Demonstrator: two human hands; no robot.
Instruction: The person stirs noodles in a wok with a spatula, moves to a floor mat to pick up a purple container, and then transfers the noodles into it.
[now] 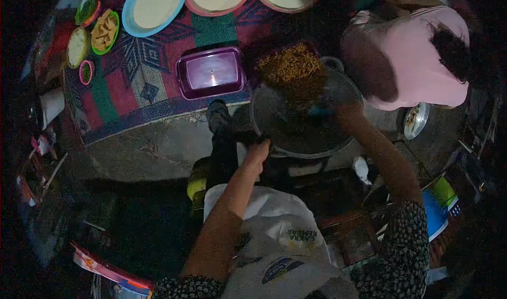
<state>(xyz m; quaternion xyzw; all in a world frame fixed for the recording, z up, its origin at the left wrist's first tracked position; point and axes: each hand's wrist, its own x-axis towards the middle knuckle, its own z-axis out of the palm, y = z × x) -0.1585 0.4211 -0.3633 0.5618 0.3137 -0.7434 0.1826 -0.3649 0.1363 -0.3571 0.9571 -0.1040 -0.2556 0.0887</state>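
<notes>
A large dark wok (296, 148) is in front of me, tilted toward the mat. My left hand (257, 155) is closed on its near left edge, where a handle seems to be. Brown fried noodles (292, 67) are heaped at the far side of the wok, with more trailing down inside it. My right hand (349, 118) reaches over the right part of the wok, its fingers dim and curled round a teal-blue utensil (320, 110) whose shape is too dark to make out. Left of the wok stands a purple rectangular tub (211, 73) with a shiny bare bottom.
On the patterned mat (153, 90) are a blue basin (129, 27) and pink basins (217, 13) with pale contents, and small bowls of food (105, 32). A person in a pink top (409, 61) sits close on the right. A metal bowl (416, 120) lies near that person.
</notes>
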